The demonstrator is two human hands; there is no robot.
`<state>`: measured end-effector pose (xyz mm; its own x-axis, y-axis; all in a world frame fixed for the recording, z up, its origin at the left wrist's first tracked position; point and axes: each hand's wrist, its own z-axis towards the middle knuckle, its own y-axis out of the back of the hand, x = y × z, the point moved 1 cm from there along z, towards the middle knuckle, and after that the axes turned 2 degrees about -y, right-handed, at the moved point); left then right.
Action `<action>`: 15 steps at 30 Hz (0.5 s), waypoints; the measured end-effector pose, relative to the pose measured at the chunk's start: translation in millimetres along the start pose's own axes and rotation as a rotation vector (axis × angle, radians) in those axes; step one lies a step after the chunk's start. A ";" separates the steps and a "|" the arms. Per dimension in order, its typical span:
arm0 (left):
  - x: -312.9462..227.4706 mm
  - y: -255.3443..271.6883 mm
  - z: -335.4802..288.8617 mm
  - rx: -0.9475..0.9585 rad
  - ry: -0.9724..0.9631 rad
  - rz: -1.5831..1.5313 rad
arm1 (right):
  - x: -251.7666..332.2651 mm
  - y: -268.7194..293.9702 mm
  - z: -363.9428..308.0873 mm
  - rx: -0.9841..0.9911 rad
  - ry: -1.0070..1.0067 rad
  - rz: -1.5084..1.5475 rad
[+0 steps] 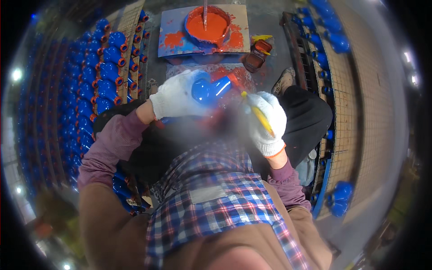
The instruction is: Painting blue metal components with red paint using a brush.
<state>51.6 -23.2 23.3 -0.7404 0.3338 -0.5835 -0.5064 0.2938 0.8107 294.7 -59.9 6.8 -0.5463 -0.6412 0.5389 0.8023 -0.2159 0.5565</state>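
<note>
My left hand (pixel 177 94), in a white knit glove, is wrapped round the body of a glossy blue vase (pixel 208 91). The vase is tilted, its narrow neck pointing up and to the right, and its mouth end is red. Close by on the right, my gloved right hand (pixel 269 118) is closed round a yellow-handled paintbrush (pixel 262 119). The brush's head is too blurred to make out, so I cannot tell whether it touches the red rim. Both hands are over my lap, above a blurred red-stained area.
Ahead, a bowl of red-orange paint (pixel 208 28) with a stick in it stands on a paint-spattered board (pixel 170 27). Beside it is a dark red container (pixel 256 57) with yellow pieces. Racks of blue vases (pixel 108 71) line the left; wire-mesh shelving (pixel 355 108) is on the right.
</note>
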 end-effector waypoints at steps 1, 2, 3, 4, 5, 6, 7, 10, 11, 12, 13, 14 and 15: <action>6.7 -2.9 -0.6 0.057 0.066 -0.169 | -4.3 -3.9 -1.6 -0.084 -0.045 0.083; 12.2 -7.5 -3.1 0.075 0.083 -0.182 | -8.9 -6.1 -3.5 -0.175 -0.094 0.165; 17.7 -13.9 -7.1 0.095 0.121 -0.459 | -13.9 -5.5 -5.5 -0.153 -0.140 0.185; 21.3 -23.3 -11.6 0.046 0.116 -0.753 | -18.8 -8.0 -5.9 -0.157 -0.181 0.276; 25.7 -34.1 -16.5 0.037 0.215 -1.112 | -22.0 -10.3 -6.7 -0.160 -0.217 0.347; 28.7 -47.2 -19.9 0.044 0.268 -1.088 | -25.0 -12.1 -7.3 -0.165 -0.293 0.409; 32.1 -59.4 -21.7 -0.053 0.371 -1.344 | -27.5 -13.7 -6.3 -0.168 -0.313 0.468; 38.3 -83.6 -24.0 -0.194 0.584 -1.772 | -27.6 -12.8 -5.6 -0.178 -0.482 0.612; 35.8 -87.7 -21.7 -0.193 0.525 -2.060 | -27.4 -8.4 -3.8 -0.151 -0.484 0.515; 32.2 -88.7 -23.1 -0.184 0.514 -2.245 | -25.8 -4.7 -2.4 -0.168 -0.497 0.517; 26.5 -88.7 -24.0 -0.157 0.549 -2.514 | -23.5 -1.7 -0.7 -0.167 -0.510 0.584; 20.4 -86.0 -25.2 -0.152 0.518 -2.615 | -21.7 1.2 1.2 -0.189 -0.559 0.644; 12.7 -84.6 -26.9 -0.184 0.535 -2.514 | -19.2 3.6 4.0 -0.193 -0.519 0.663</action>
<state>73.1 -67.9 -51.3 0.9043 -0.4249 0.0410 -0.1609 -0.4282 -0.8892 307.1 -45.4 1.0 0.0457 -0.2720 0.9612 0.9955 -0.0675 -0.0664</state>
